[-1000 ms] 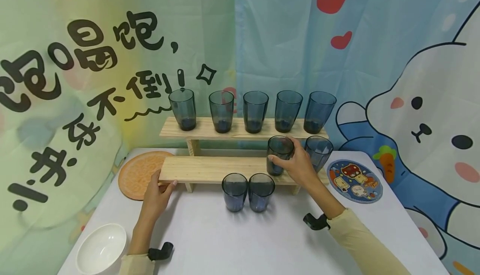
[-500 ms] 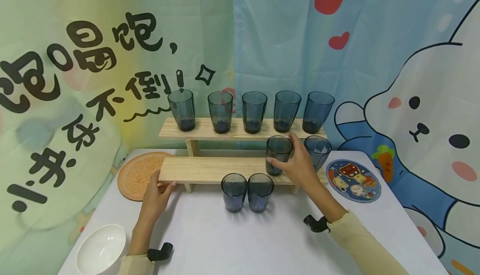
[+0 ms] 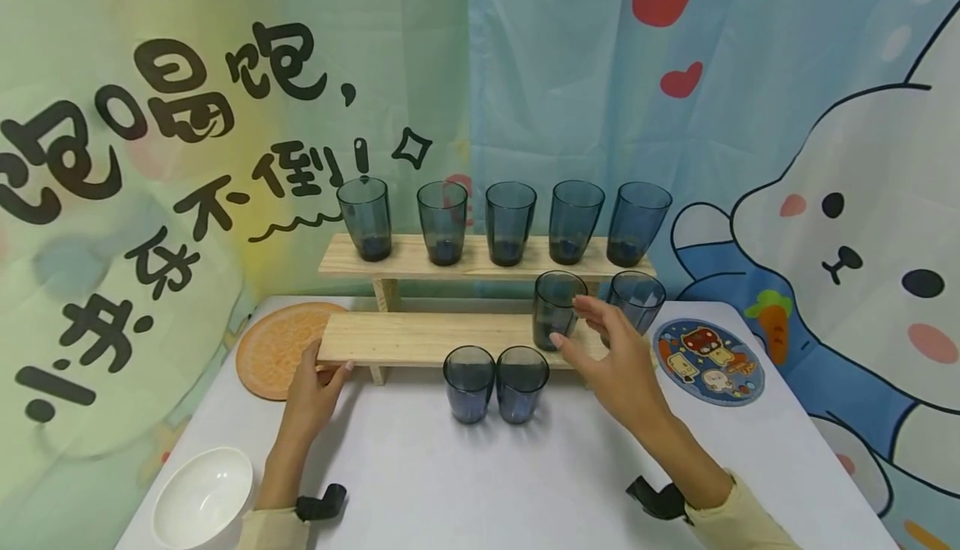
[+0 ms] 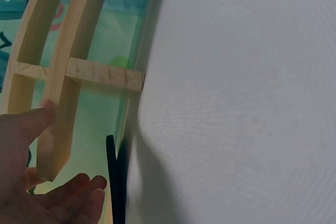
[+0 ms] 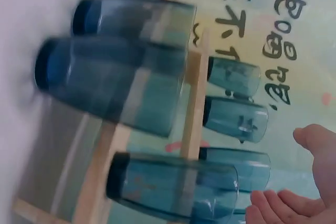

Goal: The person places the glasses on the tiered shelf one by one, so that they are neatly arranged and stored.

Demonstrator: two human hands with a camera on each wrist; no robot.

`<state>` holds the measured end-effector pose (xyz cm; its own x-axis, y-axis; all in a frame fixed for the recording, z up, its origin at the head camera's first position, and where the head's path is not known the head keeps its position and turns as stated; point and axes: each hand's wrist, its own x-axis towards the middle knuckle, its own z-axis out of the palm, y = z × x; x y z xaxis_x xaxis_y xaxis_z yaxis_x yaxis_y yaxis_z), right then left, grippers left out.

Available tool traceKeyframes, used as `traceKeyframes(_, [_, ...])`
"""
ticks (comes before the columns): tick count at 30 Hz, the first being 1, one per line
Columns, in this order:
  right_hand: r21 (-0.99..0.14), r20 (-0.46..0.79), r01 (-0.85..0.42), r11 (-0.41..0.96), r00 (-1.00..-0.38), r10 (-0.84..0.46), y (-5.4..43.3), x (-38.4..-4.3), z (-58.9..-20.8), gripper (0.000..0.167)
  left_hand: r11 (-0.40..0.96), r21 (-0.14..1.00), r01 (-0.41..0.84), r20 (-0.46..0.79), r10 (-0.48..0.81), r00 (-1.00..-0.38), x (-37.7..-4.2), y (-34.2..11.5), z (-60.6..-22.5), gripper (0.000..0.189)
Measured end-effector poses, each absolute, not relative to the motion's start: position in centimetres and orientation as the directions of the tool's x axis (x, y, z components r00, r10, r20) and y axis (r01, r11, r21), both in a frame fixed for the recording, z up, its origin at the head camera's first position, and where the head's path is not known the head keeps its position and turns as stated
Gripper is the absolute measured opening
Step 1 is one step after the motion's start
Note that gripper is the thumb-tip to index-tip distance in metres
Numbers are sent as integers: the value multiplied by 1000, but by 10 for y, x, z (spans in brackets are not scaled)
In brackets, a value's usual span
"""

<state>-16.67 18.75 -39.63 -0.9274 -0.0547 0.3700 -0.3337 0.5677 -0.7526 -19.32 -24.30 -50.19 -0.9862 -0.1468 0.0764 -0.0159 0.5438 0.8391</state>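
My left hand (image 3: 315, 387) grips the left end of the lower board of a two-tier wooden shelf (image 3: 420, 337). In the left wrist view the thumb lies on the wooden board (image 4: 65, 98), the other fingers around its end. My right hand (image 3: 618, 367) is open beside a blue-grey glass (image 3: 557, 308) on the lower board; the right wrist view shows its fingers apart from that glass (image 5: 173, 187). Another glass (image 3: 637, 296) stands at the lower board's right end, partly behind the hand. Two more glasses, a left one (image 3: 469, 383) and a right one (image 3: 522, 383), stand on the table before the shelf.
Several upright glasses line the top board (image 3: 476, 258). A white bowl (image 3: 202, 496) sits at the table's front left. An orange round mat (image 3: 277, 354) lies left of the shelf, a blue patterned round mat (image 3: 708, 362) right of it. A printed curtain (image 3: 555, 67) hangs behind.
My right hand has let go of the glass on the lower board and drawn back toward the front right. The glass stays upright there. My left hand has kept its place.
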Motion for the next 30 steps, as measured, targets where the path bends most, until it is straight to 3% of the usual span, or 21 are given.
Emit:
traceKeyframes(2, [-767,332,-319,557,-940,-82,184,-161,-403,71,538,843,-11,78,-143,-987,-193,-243,-502,70])
traceKeyframes(8, [-780,187,-260,570,-965,-186,172,-165,-438,94,531,847,0,90,-144,-985,-195,-244,-502,70])
traceKeyframes(16, [-835,115,-219,504,-966,-230,164,-176,-463,102,527,850,-17,71,-146,-987,-196,-244,-504,70])
traceKeyframes(30, [-846,150,-228,481,-969,-195,156,-177,-481,91,527,850,-16,68,-141,-988,-195,-243,-501,70])
